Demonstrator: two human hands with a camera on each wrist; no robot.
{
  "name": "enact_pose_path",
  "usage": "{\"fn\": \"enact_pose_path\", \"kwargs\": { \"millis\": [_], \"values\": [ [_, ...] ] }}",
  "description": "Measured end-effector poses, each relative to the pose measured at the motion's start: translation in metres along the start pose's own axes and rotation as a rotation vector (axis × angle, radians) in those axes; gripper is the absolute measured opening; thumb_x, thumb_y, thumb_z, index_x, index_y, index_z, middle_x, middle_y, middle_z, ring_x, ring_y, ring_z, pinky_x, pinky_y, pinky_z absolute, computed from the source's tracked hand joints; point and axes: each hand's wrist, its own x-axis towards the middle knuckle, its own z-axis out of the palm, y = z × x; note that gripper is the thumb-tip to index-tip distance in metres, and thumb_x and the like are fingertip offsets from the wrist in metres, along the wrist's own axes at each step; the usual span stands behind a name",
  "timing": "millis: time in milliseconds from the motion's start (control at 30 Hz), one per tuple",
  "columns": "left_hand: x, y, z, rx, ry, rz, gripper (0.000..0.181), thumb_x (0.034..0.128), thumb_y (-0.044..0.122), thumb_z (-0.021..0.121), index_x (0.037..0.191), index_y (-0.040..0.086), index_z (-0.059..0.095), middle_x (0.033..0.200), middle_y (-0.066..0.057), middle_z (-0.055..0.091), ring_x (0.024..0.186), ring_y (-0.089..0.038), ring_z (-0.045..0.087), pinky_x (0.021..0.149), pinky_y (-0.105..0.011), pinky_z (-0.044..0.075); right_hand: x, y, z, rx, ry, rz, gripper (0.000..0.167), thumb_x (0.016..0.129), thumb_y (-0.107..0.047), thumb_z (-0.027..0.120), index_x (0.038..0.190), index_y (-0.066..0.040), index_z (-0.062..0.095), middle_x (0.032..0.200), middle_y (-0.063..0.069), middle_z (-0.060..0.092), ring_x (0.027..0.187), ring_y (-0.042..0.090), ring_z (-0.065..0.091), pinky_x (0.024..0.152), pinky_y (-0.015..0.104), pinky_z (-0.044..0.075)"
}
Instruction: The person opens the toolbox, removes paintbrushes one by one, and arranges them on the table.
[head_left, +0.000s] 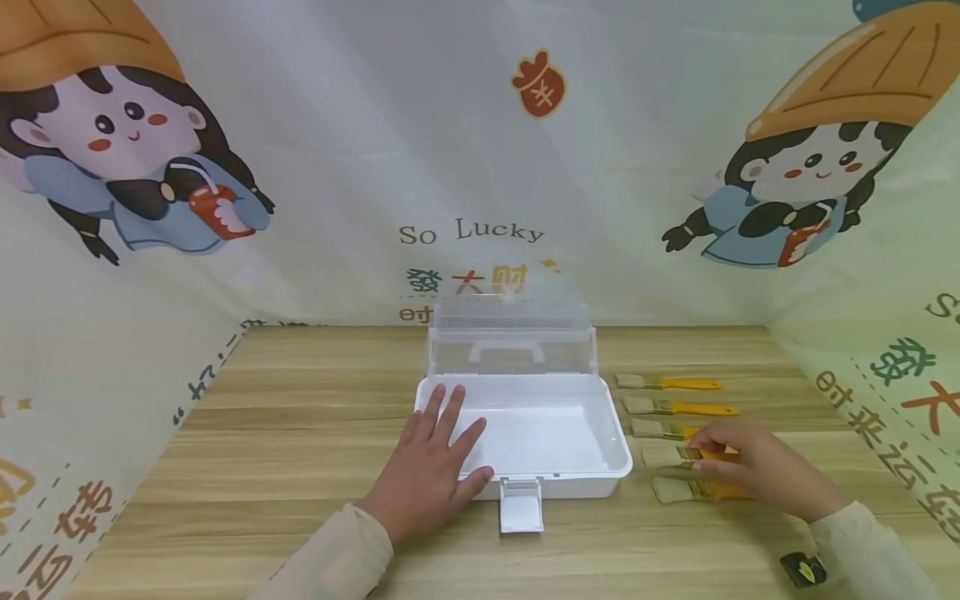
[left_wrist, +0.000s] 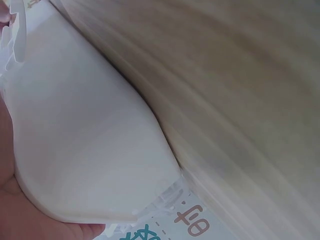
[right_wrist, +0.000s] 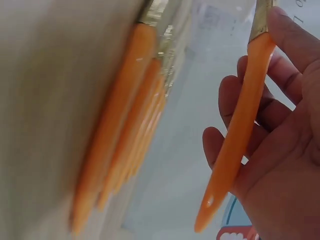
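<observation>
An open white plastic box [head_left: 540, 425] stands on the table, its clear lid [head_left: 450, 354] tipped back and its front latch [head_left: 521, 510] hanging down. My left hand [head_left: 435, 467] rests on the box's left front corner, fingers spread over the rim and the inside. To the right of the box, my right hand [head_left: 761, 471] pinches a paintbrush [right_wrist: 244, 115] by its metal band, with the orange handle lying across the palm. The held brush's bristles are out of the right wrist view. More orange-handled paintbrushes [right_wrist: 116, 125] lie below it, on the table.
Flat paintbrushes lie in a column right of the box, bristles towards it; the top one [head_left: 690, 384] is near the back. A small black object [head_left: 802, 570] sits beside the right sleeve. Printed cloth [head_left: 600, 167] encloses the wooden table [head_left: 285, 433] at back and sides.
</observation>
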Motion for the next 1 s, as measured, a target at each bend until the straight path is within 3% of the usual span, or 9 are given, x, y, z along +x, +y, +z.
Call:
{"fn": "enact_pose_path", "kwargs": {
  "millis": [233, 467, 667, 1000],
  "values": [
    [0.000, 0.001, -0.002, 0.000, -0.017, -0.005, 0.063, 0.1003, 0.055, 0.044, 0.146, 0.012, 0.051, 0.163, -0.021, 0.015, 0.149, -0.042, 0.005, 0.112, -0.061, 0.024, -0.025, 0.008, 0.003, 0.020, -0.067, 0.007, 0.012, 0.089, -0.022, 0.074, 0.099, -0.021, 0.068, 0.095, -0.015, 0.062, 0.080, -0.001, 0.051, 0.065, 0.025, 0.048],
    [0.000, 0.001, -0.003, -0.004, -0.037, -0.020, 0.063, 0.1001, 0.055, 0.044, 0.147, 0.013, 0.050, 0.163, -0.020, 0.014, 0.150, -0.041, 0.004, 0.113, -0.060, 0.023, -0.039, 0.015, 0.006, 0.045, -0.155, -0.027, 0.011, 0.089, -0.025, 0.074, 0.098, -0.024, 0.067, 0.094, -0.018, 0.061, 0.078, -0.003, 0.050, 0.062, 0.025, 0.046],
    [0.001, 0.002, -0.005, -0.006, -0.046, -0.026, 0.064, 0.0999, 0.055, 0.045, 0.147, 0.012, 0.050, 0.163, -0.021, 0.015, 0.150, -0.041, 0.004, 0.113, -0.060, 0.022, -0.043, 0.021, 0.017, 0.029, -0.180, -0.092, 0.011, 0.088, -0.023, 0.075, 0.095, -0.024, 0.067, 0.091, -0.020, 0.060, 0.076, -0.005, 0.047, 0.060, 0.024, 0.044],
    [0.001, 0.001, -0.002, -0.008, -0.025, -0.018, 0.063, 0.0996, 0.055, 0.046, 0.146, 0.012, 0.051, 0.163, -0.021, 0.016, 0.150, -0.041, 0.004, 0.113, -0.060, 0.023, -0.045, 0.018, 0.018, 0.028, -0.245, -0.040, 0.013, 0.088, -0.027, 0.075, 0.094, -0.023, 0.064, 0.091, -0.021, 0.058, 0.077, -0.004, 0.046, 0.061, 0.025, 0.044]
  ]
}}
